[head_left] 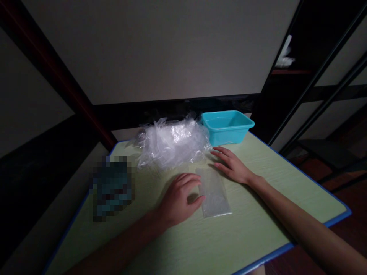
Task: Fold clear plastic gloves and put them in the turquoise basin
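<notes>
A flat, clear plastic bag (215, 196) lies on the table between my two hands. My left hand (182, 198) is at the bag's left edge, thumb and fingers apart in a loose curve with nothing between them. To the right of the bag's far end, my right hand (231, 165) rests low over the tabletop, its fingers stretched out and holding nothing. Just beyond both hands is a crumpled heap of clear plastic bags (174, 143). My right fingertips are close to the heap's right edge.
A turquoise plastic basin (229, 133) stands at the back right of the pale green table (258, 225), which has a blue edge. A pixelated dark object (113, 189) lies at the left. Behind the table rises a light panel (172, 49). Dark metal bars are at the right.
</notes>
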### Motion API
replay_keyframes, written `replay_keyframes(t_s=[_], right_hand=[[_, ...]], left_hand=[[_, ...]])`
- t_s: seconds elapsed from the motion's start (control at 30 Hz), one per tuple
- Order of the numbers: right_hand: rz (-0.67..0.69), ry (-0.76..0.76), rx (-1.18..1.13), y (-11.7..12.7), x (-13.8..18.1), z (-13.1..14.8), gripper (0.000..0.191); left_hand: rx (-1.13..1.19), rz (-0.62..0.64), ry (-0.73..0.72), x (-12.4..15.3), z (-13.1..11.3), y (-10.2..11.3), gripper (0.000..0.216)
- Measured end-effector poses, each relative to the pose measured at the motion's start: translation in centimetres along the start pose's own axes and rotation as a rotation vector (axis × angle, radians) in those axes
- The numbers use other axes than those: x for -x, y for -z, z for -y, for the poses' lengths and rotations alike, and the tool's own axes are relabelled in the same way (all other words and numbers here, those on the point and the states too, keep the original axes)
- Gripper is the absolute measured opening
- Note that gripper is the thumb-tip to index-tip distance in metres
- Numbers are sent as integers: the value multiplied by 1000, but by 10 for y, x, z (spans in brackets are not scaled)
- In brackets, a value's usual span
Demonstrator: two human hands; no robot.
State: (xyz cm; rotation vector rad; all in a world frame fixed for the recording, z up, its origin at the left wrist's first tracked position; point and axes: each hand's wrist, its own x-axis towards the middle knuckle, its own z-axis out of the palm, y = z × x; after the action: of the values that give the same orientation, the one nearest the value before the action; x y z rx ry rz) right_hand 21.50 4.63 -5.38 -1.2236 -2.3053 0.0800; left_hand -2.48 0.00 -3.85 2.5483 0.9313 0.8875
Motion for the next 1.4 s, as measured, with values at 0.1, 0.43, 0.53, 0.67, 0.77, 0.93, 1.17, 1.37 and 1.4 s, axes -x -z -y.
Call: replay_keyframes(t_s=[0.1,0.43,0.53,0.67,0.77,0.93,1.17,1.37,1.4], right_hand=[[-50,24,-20,3,-1,2,36],[60,316,5,35,22,39,20],[123,370,99,43,46,58,23],[132,352,157,45,68,71,26],[103,427,215,43,75,75,27],[107,501,288,39,76,77,29],[172,476,362,36,79,78,24],[180,456,378,34,80,79,20],[171,454,376,34,79,79,19]], left_hand=[[-41,-10,4,-1,-1,-4,26],[-235,138,-40,1,-9,-4,48],[-241,144,-39,1,-8,-5,49],[-244,147,-47,1,-6,-7,52],[-247,153,-40,1,-5,-8,53],[-260,171,-29,1,-3,-9,59],[-264,211,-26,1,-3,-9,62],[-259,195,-29,2,-2,-10,62],[-262,187,-37,2,-3,-9,61]])
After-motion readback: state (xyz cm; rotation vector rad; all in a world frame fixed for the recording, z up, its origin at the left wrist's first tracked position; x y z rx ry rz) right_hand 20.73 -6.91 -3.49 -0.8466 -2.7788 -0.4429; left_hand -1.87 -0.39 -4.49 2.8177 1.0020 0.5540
